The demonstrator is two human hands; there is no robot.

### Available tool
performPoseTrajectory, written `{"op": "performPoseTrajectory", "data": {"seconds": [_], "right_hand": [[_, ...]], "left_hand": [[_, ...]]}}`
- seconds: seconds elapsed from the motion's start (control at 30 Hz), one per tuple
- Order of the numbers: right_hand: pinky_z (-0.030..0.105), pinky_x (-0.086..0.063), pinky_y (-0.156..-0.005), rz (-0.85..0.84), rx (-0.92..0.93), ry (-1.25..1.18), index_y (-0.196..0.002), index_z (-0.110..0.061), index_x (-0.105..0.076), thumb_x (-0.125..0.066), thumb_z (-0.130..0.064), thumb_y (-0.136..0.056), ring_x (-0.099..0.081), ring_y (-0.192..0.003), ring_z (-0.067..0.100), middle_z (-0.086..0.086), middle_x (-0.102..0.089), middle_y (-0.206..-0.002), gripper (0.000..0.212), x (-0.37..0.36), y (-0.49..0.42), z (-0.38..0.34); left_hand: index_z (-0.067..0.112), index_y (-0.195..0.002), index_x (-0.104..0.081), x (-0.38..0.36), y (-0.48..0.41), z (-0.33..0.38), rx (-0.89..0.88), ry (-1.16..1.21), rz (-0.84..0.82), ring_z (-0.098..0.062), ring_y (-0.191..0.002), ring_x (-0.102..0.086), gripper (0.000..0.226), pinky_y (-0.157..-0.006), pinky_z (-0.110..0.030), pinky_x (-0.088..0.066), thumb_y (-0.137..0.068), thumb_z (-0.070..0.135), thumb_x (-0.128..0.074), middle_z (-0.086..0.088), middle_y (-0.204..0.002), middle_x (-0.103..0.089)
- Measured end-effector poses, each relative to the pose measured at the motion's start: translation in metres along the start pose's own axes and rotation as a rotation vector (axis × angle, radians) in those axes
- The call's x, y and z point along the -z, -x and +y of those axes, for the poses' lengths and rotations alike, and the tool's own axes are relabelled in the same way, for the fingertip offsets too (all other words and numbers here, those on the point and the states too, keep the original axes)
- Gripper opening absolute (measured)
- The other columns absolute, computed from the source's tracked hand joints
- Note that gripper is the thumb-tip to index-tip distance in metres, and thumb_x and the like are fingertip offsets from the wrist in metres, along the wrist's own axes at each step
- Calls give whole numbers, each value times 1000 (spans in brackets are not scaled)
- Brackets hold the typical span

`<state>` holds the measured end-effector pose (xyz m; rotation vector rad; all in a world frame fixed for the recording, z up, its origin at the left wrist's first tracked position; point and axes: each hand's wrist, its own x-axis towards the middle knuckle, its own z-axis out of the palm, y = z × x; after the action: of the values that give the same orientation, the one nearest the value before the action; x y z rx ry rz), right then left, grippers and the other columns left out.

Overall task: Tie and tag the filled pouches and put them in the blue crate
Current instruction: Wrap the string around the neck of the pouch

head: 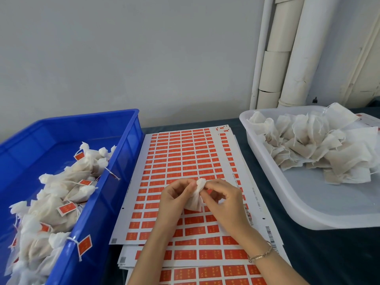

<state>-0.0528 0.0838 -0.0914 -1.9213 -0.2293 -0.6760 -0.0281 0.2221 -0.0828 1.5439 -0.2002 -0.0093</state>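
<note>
As both hands meet above a stack of label sheets [185, 153], a person pinches the gathered neck of a white pouch [196, 200] at mid-bench. The left hand [174, 199] curls its fingers [186, 184] round the neck from one side. The right hand [224, 204], a thin bracelet [260, 255] on its wrist, grips the same neck from the other side with thumb and forefinger. The pouch hangs between them, just over the orange-red labels, its puckered top showing above the fingertips. To the left stands the blue crate [129, 138], holding a heap of tied pouches [61, 194] with orange-red tags; one tag [84, 244] dangles over the near rim. To the right, a white tray [287, 194] holds a pile of untied pouches [320, 145]. White pipes [287, 58] run up the wall behind the dark bench [329, 254].
</note>
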Motion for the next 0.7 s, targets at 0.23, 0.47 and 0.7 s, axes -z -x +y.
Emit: {"op": "performPoseTrajectory", "data": {"seconds": [0.23, 0.47, 0.7], "right_hand": [[6, -51, -69, 41, 74, 76, -102, -16, -74, -63, -30, -82, -62, -76, -3, -7, -72, -92, 27, 0, 2, 0], [8, -52, -65, 75, 85, 112, -99, -17, -75, -67, -28, -81, -62, -73, -3, -7, -73, -91, 23, 1, 2, 4], [5, -50, -65, 62, 47, 128, -99, -21, -75, -73, -25, -78, -61, -73, -7, -15, -68, -92, 21, 1, 1, 7]], "left_hand": [[38, -80, -76, -2, 2, 3, -52, 1, 79, -6, -80, -67, 10, -64, -9, -50, -75, 39, -67, 10, -82, -73], [33, -81, -77, -3, 2, 2, -64, -17, 55, -6, -85, -68, 12, -66, -9, -50, -75, 38, -67, 9, -86, -74], [19, -98, -63, -2, -2, -4, -77, -95, 51, -14, -75, -69, 14, -61, -17, -53, -87, 13, -68, 2, -81, -74]]}}
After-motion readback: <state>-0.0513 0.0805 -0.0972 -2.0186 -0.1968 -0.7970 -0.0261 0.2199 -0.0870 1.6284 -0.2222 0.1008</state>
